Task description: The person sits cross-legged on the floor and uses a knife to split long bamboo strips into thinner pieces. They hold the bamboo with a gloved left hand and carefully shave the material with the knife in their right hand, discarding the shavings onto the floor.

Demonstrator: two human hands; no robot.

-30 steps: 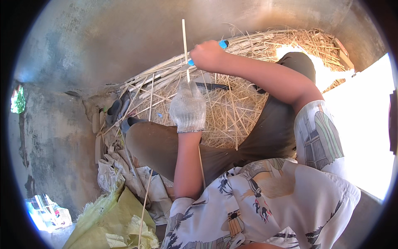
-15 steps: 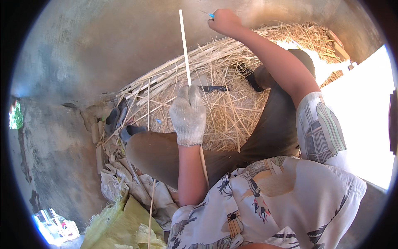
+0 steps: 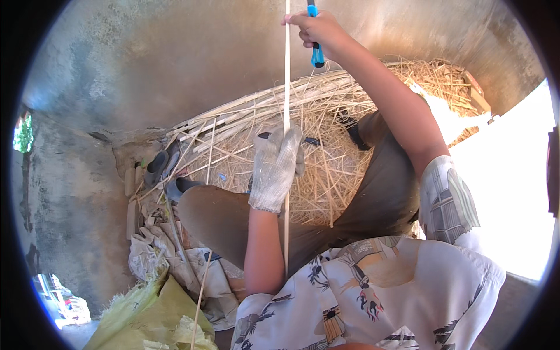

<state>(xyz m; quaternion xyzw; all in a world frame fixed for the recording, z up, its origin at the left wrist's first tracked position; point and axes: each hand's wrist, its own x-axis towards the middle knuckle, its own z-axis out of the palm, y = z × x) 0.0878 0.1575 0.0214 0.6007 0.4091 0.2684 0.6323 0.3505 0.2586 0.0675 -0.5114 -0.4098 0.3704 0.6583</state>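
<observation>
My left hand (image 3: 274, 169), in a pale knitted glove, is closed round a long, thin bamboo strip (image 3: 287, 76) that stands almost upright before me. Its lower end runs down beside my left forearm. Up at the strip's top, the bare fingertips of my right hand (image 3: 318, 30) touch the strip. That same hand grips a blue and black utility knife (image 3: 317, 55), whose upper end is cut off by the picture's edge. Behind the glove, a dark blade-like thing (image 3: 312, 141) lies on the shavings, partly hidden.
Bamboo shavings (image 3: 326, 181) cover the floor between my legs. A bundle of long strips (image 3: 233, 111) lies along the concrete wall (image 3: 163, 70). Dark shoes (image 3: 156, 166) sit at the left, near a yellow-green woven sack (image 3: 157, 318). Another thin strip (image 3: 203, 286) leans there.
My right hand has turned and come to the strip's upper end, fingertips on it, knife still held. The strip has risen and stands straighter. The left glove has turned slightly around it.
</observation>
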